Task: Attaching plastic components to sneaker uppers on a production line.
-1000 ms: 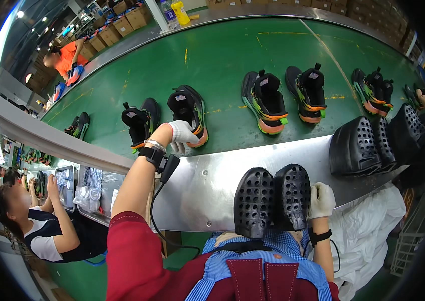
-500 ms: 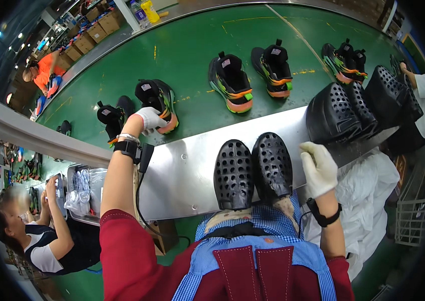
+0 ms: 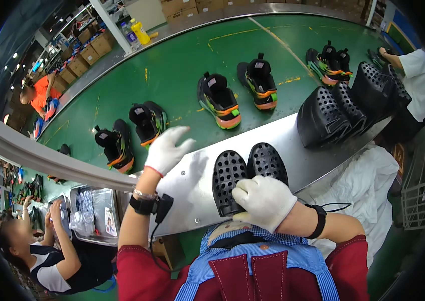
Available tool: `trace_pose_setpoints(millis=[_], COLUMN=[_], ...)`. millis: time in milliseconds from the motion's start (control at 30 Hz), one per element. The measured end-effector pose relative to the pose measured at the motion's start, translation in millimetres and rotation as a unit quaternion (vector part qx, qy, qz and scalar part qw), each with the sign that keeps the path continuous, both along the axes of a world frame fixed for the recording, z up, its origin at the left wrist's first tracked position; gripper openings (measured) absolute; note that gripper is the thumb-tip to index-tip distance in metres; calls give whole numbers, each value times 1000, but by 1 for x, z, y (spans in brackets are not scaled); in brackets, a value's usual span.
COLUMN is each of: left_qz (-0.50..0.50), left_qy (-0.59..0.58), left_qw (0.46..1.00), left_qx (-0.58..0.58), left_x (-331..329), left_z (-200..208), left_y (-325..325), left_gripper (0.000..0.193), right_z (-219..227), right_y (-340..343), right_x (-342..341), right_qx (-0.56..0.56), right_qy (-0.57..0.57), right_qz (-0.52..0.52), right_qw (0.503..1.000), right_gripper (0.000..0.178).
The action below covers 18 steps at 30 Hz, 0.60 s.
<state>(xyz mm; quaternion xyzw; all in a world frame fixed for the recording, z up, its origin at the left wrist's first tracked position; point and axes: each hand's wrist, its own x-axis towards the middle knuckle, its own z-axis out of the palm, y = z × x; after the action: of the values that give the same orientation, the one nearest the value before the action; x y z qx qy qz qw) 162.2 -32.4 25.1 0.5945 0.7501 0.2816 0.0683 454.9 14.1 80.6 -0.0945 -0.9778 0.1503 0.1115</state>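
Both my hands wear white gloves. My left hand (image 3: 169, 150) is raised over the metal ledge (image 3: 192, 175), fingers apart and holding nothing, close to a black sneaker (image 3: 147, 120) with green and orange soles. Another sneaker (image 3: 114, 145) of the same kind stands just left of it. My right hand (image 3: 265, 200) is bent in front of me with its fingers curled, over the near end of two black perforated clogs (image 3: 230, 178). Its fingertips touch or cover the clogs, and whatever lies under them is hidden.
More sneakers (image 3: 220, 103) stand on the green belt (image 3: 172, 70). Further black perforated clogs (image 3: 325, 118) stand on the ledge at right, beside white cloth (image 3: 353, 195). A co-worker (image 3: 44, 246) sits at left near a metal tray (image 3: 104, 215); another person's arm (image 3: 395, 57) reaches in at right.
My left hand has let go of the sneaker and drawn back toward me with fingers spread. My right hand has swung left from beside the clogs to over their near end.
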Motion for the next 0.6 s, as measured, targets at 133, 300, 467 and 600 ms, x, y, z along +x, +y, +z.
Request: trace_pose_setpoints(millis=[133, 300, 467, 600], left_qz=[-29, -54, -70, -84], left_qy=[-147, -216, -273, -561], left_qw=[987, 972, 958, 822], left_qx=[-63, -77, -62, -52], left_x=[22, 32, 35, 41], left_z=[0, 1, 7, 30], left_y=[6, 18, 26, 36], left_gripper=[43, 41, 41, 51], right_z=[3, 4, 29, 61], right_y=[5, 12, 23, 36], right_x=[5, 8, 22, 24], right_qx=[3, -33, -76, -73], right_qy=[-10, -23, -32, 36], right_qz=[17, -23, -24, -3], right_qw=[1000, 999, 996, 997], right_gripper=[38, 39, 52, 52])
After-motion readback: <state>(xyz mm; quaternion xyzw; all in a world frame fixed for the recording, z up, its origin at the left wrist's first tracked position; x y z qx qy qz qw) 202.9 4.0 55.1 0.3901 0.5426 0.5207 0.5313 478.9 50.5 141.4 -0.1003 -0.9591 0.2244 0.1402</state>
